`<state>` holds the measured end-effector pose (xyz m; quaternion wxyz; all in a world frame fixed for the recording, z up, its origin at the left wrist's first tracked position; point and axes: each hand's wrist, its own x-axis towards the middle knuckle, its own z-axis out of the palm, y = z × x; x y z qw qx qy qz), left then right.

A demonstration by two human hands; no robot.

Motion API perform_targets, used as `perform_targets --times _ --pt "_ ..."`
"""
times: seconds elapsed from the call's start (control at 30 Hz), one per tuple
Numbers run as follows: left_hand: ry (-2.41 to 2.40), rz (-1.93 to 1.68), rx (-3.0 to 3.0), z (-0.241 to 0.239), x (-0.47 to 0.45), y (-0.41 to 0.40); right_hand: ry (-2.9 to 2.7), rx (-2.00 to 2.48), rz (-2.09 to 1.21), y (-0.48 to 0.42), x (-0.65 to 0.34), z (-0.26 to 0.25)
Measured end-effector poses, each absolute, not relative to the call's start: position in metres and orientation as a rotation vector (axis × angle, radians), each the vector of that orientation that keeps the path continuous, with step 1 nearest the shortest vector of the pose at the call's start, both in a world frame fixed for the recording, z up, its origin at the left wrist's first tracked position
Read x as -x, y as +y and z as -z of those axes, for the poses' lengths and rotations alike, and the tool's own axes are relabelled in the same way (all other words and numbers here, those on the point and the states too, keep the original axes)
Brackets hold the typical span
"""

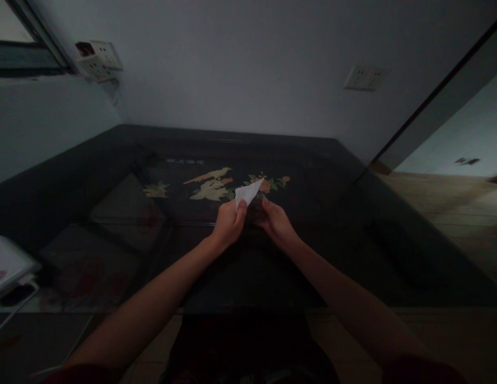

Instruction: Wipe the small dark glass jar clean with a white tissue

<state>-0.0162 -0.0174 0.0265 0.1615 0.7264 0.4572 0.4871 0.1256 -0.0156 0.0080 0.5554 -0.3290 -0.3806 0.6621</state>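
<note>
Forearms point(160, 298), tabletop point(320, 181) seemingly glass, pale wall point(240, 69)

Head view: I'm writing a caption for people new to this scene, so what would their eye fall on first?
Probably the bright white sheet near the middle, pinched in the left hand, beside a dark item, hard to make out, in the right hand. Next comes the colourful bird-and-flower design on the dark table, just beyond the hands. A white device also stands out at the picture's left edge.
</note>
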Motion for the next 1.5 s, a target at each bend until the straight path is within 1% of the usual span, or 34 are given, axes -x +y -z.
perform_targets --times 0.23,0.53,0.6,0.77,1.1,1.27,1.5 --pt "1.379 -1.412 -2.125 -0.028 0.019 -0.013 -0.798 0.748 -1.518 -0.009 -0.132 -0.01" --pt "1.152 -1.654 -2.315 -0.026 0.021 -0.027 -0.807 0.717 -1.48 -0.007 -0.132 -0.013" --pt "1.068 -1.638 -2.389 -0.026 0.019 -0.029 -0.836 0.71 -1.504 -0.009 -0.129 -0.012" --pt "1.022 -1.44 -2.473 -0.029 0.015 -0.028 -0.916 0.781 -1.529 -0.016 -0.124 -0.009" --pt "1.234 -1.365 -2.173 -0.024 0.018 -0.011 -0.933 0.797 -1.527 -0.014 -0.127 -0.009" --pt "1.308 -1.392 -1.98 -0.021 0.019 -0.009 -0.876 0.776 -1.493 -0.011 -0.129 -0.01" --pt "1.253 -1.48 -2.042 -0.018 0.019 -0.014 -0.78 0.72 -1.476 -0.007 -0.134 -0.013"
